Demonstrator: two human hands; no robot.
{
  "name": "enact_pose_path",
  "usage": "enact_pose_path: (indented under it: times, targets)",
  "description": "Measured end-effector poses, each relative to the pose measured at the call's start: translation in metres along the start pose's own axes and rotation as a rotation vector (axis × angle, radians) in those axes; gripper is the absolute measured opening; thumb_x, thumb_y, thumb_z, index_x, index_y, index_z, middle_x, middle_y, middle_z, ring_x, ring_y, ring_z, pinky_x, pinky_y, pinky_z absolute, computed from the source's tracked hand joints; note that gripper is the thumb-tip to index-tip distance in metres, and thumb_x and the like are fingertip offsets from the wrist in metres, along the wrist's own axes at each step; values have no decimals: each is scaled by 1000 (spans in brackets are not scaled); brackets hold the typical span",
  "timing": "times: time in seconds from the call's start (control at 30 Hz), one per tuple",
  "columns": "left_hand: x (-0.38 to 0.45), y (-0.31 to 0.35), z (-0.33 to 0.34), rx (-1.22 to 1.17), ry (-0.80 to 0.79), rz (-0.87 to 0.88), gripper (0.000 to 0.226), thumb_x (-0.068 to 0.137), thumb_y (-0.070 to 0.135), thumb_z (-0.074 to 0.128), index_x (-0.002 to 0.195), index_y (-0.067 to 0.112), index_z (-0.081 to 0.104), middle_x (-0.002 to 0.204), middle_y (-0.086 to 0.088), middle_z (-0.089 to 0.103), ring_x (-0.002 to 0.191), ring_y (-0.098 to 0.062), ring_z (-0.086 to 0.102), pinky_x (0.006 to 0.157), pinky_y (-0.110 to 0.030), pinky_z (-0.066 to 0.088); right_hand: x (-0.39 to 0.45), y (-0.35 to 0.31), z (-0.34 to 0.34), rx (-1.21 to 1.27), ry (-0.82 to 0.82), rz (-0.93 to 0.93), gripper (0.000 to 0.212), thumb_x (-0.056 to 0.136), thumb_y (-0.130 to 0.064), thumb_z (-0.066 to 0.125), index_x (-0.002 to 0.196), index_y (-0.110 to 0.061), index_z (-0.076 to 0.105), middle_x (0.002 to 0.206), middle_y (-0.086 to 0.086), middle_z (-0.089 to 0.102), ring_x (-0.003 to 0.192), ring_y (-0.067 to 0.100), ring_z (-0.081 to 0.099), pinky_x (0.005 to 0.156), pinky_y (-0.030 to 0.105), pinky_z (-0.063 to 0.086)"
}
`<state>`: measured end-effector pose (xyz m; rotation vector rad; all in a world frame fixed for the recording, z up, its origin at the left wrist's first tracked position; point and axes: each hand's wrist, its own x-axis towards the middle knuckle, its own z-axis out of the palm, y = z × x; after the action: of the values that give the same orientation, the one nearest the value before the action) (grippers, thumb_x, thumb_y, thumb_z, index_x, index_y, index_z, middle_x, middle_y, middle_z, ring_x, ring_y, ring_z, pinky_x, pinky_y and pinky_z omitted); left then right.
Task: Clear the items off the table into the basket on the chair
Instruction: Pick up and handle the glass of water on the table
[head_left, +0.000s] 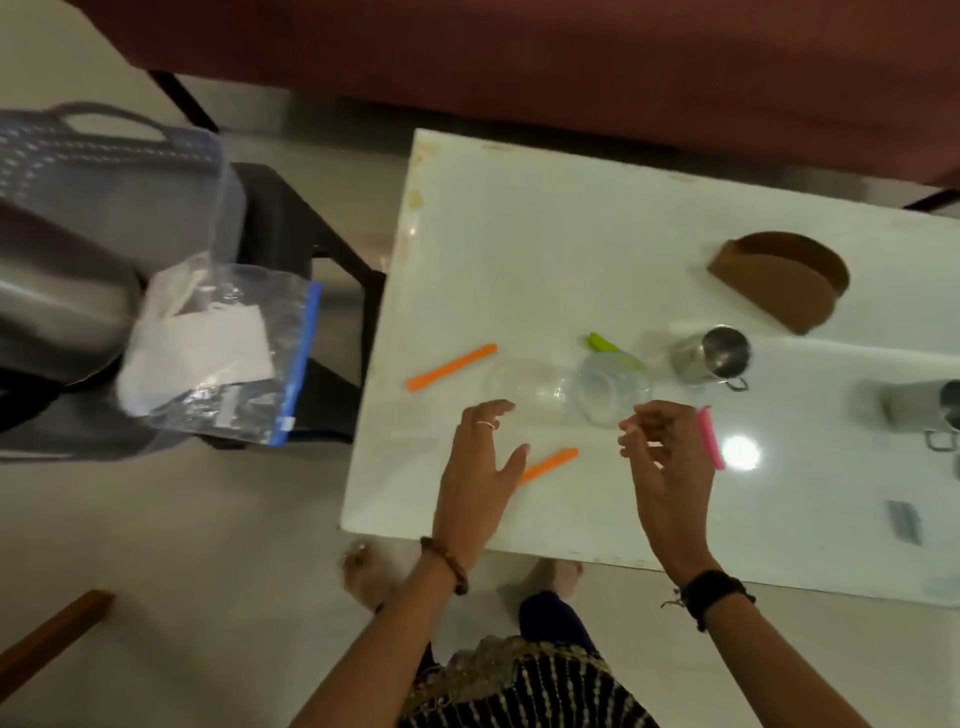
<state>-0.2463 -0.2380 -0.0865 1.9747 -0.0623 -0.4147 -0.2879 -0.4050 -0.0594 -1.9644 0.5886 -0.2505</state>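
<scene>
Basket (119, 171) on chair (291, 228), left of table (519, 234)

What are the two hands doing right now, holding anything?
Left hand: open, holding nothing, above the table.
Right hand: fingers loosely curled, holding nothing.

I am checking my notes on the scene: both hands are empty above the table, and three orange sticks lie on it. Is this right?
Not quite. The head view shows two orange sticks: one beyond the left hand, one beside its thumb. Both hands, the right hand too, are indeed empty above the table.
</scene>
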Motion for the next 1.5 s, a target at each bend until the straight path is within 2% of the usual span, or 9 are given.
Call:
enact_pose_path:
  times: [0.13,0.3,0.43,0.57,0.8,1.0,1.13,1.3,1.5]
  targets:
    - [30,0,40,-37,-102,-86,75,71,12,76,127,32,31,129,15,34,119,-11,41,96,-11,33,15,39,-30,-23,1,60,51,82,-2,64,97,-45,42,88,-15,55,75,-1,56,63,10,46]
    - [53,-2,65,-30,-197,-66,100,61,11,83,139,28,23,146,3,30,134,-14,31,109,-29,30,41,70,-29,-51,-372,139,70,71,-16,79,122,-27,33,115,-10,40,107,9,46,88,31,46]
    - [67,2,77,-50,-232,-22,97,58,11,84,125,51,26,136,3,45,120,-8,46,96,-14,40,66,70,-18,28,-569,114,83,63,-24,75,130,-27,26,139,0,31,128,20,35,100,41,41]
    - [70,5,76,32,-209,-10,85,56,20,84,113,59,34,110,33,51,101,20,50,76,5,38,79,74,-15,149,-679,111,94,61,-7,75,140,-15,23,145,2,33,132,18,37,106,43,40]
    - [69,27,80,167,-211,60,78,52,44,75,113,66,32,108,50,47,98,23,49,72,4,41,81,80,-37,197,-617,51,90,63,-5,79,129,-43,31,133,-32,37,124,-6,39,90,6,41]
    - [73,74,114,230,-263,121,80,46,58,69,110,73,24,106,57,41,95,30,45,68,1,40,98,72,-95,172,-589,77,86,64,-16,80,122,-56,29,123,-34,42,117,-7,44,83,14,48]
    - [73,112,155,211,-255,126,78,45,59,71,110,69,29,104,54,45,96,26,49,68,-2,43,121,69,-152,172,-618,45,87,63,-11,79,115,-60,30,119,-40,40,113,-11,44,76,8,49]
    - [77,161,219,198,-208,166,74,46,56,72,107,66,32,104,42,52,96,20,52,67,2,42,152,72,-231,112,-629,21,83,63,-18,79,115,-58,29,115,-44,39,113,-11,43,77,14,54]
    - [97,203,312,164,-219,231,70,54,61,66,111,66,27,106,57,39,101,33,38,72,15,26,197,97,-316,29,-593,15,82,65,-9,81,121,-42,30,118,-27,44,111,-5,46,78,21,56]
